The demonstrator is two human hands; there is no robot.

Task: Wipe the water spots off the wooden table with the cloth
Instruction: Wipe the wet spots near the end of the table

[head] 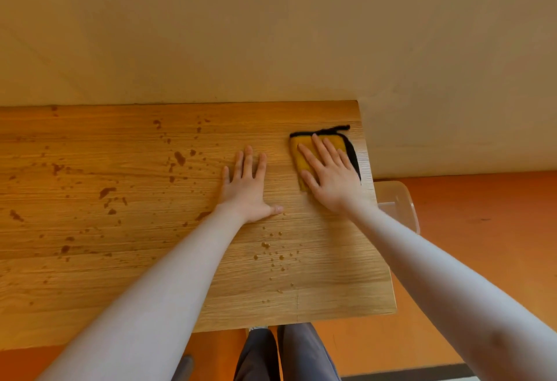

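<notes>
Cloth [301, 166], yellow with black edging, folded, lying flat on the wooden table [120, 275] near its far right corner; right hand [330, 174] laid palm-down on top of it, fingers straight and spread, covering most of its middle. Left hand [247, 187] flat on bare wood just beside the cloth, fingers straight and slightly apart, thumb out to the side, holding nothing. Water spots [180, 158], dark drops and patches, scattered over the table left of the hands; a smaller cluster of droplets between the two forearms. Clear plastic container [398, 202] past the table's right edge, over an orange floor [482, 230]; plain beige wall [271, 34] behind.
</notes>
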